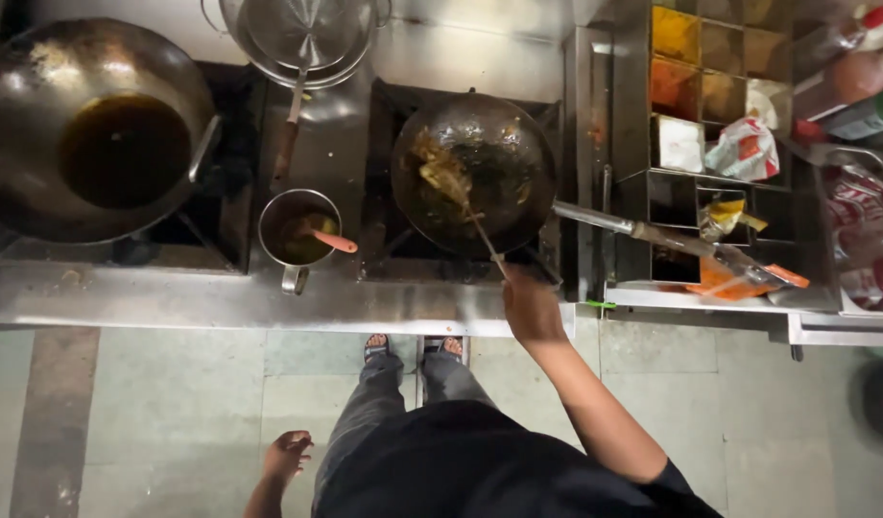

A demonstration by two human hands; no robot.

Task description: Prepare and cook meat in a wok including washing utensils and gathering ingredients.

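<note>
Right hand: the right hand (530, 305) is over the front edge of the steel desk (221, 305), its grip closed around the end of a long-handled spatula (470, 219).
Spatula: it slants up and left from the hand into the dark wok (475, 173); its blade end lies among the food, blurred, so the exact shape cannot be told.
Wok: it sits on the middle burner, round and blackened, with brownish and yellow-green food (451, 177) gathered on its left side. Its long metal handle (643, 230) runs out to the right, over the edge of the spice rack.
Left hand: the left hand (286, 454) hangs low beside the person's leg, over the tiled floor (154, 412), well apart from the desk; the fingers are loosely curled and hold nothing.
Small pot: a steel pot (298, 227) stands just left of the wok, holding dark liquid and an orange-handled spoon (332, 241).
Large wok: at far left a bigger wok (91, 129) holds a pool of dark oil.
Strainer: a round wire strainer (302, 34) with a wooden handle rests on a steel bowl at the back, between the two burners.
Spice rack: to the right, a steel rack (720, 67) of square compartments holds yellow, orange and brown powders; packets and bottles lie around it.
Feet: sandalled feet (413, 347) show just below the desk's edge.
</note>
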